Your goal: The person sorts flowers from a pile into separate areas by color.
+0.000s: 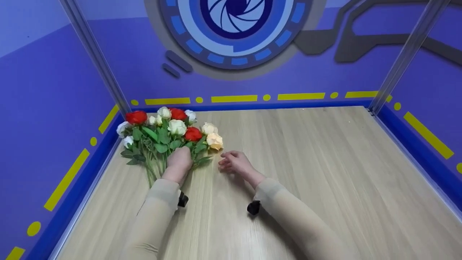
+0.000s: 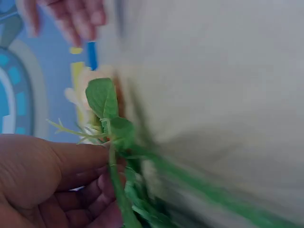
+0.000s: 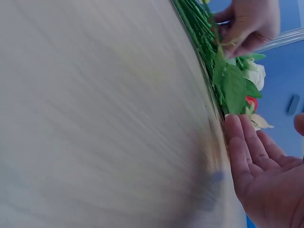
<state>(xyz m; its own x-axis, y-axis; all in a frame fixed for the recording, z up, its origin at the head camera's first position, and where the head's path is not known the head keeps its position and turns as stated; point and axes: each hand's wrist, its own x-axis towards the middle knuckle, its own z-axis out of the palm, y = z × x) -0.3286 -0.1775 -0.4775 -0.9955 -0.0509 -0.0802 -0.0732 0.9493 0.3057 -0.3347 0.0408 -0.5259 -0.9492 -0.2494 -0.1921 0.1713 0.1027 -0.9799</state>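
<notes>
A bunch of artificial roses lies at the left of the table, with red roses [image 1: 136, 117], white roses [image 1: 177, 127] and peach roses [image 1: 214, 141] pointing toward the back wall. My left hand [image 1: 179, 161] is over their stems. In the left wrist view its thumb and fingers pinch a green rose stem [image 2: 116, 171] just below a leaf [image 2: 102, 97]. To the right of the peach roses is my right hand [image 1: 236, 163], holding nothing. Its fingers [image 3: 256, 147] are relaxed and slightly bent, close to the leaves [image 3: 234, 88] in the right wrist view.
The wooden table [image 1: 306, 162] runs on to the right of both hands. Purple wall panels [image 1: 122, 68] with yellow markings enclose its back and sides, joined by metal corner posts [image 1: 97, 54]. Black devices [image 1: 253, 207] are strapped at both wrists.
</notes>
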